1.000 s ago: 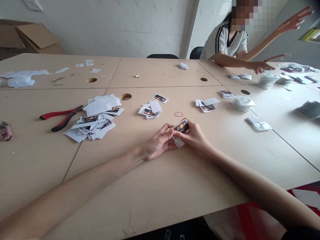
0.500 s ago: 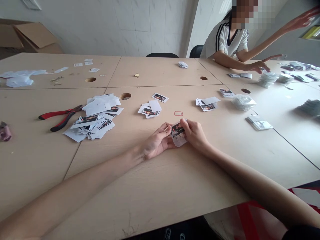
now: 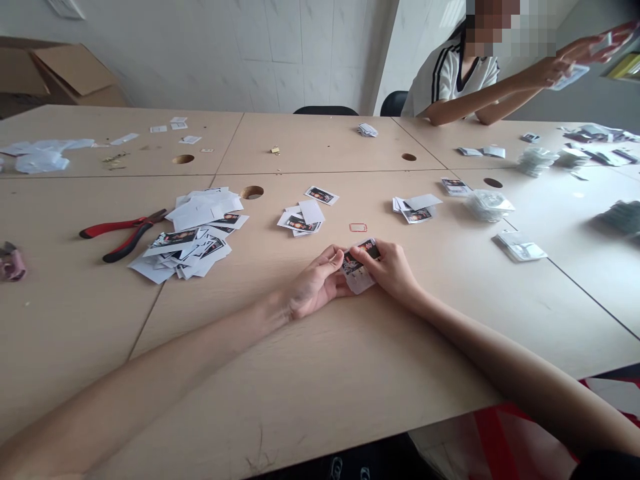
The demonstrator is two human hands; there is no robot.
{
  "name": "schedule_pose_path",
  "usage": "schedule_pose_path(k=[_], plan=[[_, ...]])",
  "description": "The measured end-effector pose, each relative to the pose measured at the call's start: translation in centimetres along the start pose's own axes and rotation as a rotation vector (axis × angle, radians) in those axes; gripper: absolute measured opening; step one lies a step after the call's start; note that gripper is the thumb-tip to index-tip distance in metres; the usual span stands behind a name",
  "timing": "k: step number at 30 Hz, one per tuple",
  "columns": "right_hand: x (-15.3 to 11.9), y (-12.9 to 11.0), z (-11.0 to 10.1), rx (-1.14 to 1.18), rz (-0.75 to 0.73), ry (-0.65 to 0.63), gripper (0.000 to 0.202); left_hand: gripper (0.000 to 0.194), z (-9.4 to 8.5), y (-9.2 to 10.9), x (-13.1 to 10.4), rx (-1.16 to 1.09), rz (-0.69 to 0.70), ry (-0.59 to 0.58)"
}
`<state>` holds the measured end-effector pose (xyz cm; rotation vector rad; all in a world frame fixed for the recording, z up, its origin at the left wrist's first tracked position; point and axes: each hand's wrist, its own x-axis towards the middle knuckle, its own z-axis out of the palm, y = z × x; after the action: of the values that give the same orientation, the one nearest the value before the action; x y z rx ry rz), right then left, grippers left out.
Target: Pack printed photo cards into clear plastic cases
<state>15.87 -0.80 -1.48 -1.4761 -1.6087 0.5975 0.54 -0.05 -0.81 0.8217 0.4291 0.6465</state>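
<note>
The left hand (image 3: 317,287) and the right hand (image 3: 395,273) meet above the near middle of the tabletop (image 3: 300,380), both closed on one card (image 3: 359,283). The left hand grips its left edge, thumb on top and fingers partly underneath; the right hand pinches the other side, its thumb lying across the dark printed part. The lower part of the card is pale, and it tilts slightly between the hands. Just beyond them, a small red outline (image 3: 358,227) shows on the tabletop. Farther out lies a small pile (image 3: 311,212) of printed and white papers, with a loose print (image 3: 321,195) just behind it. To the left is a larger, untidy heap (image 3: 173,241) of similar papers, and beside it the red-and-black pliers (image 3: 120,229), their tips close to the papers. A pink-handled tool (image 3: 13,263) sits at the far left. To the right of the small pile is another cluster (image 3: 423,202), then a clear stack (image 3: 489,205) and, nearer, a flat packet (image 3: 520,247). A brass-coloured piece (image 3: 275,151) lies across the seam, on the far half. At the far right, a person (image 3: 450,80) in a white top leans on the tabletop, forearms raised, holding something pale and flat (image 3: 570,77). An open cardboard box (image 3: 75,70) stands behind the far left edge.
</note>
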Motion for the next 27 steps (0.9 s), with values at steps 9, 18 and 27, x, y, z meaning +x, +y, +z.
schedule_pose_path(k=[9,18,27], plan=[[0.0,0.3,-0.1,0.02,-0.012,0.008,0.043,0.013,-0.1,0.1,0.0,0.02,-0.021,-0.008],[0.0,0.6,-0.1,0.106,0.077,-0.009,0.05,0.01,-0.2,0.1,0.1,0.033,-0.037,0.012],[-0.6,-0.6,-0.5,0.116,0.025,-0.074,0.037,0.007,-0.3,-0.2,0.1,0.004,0.0,-0.007]])
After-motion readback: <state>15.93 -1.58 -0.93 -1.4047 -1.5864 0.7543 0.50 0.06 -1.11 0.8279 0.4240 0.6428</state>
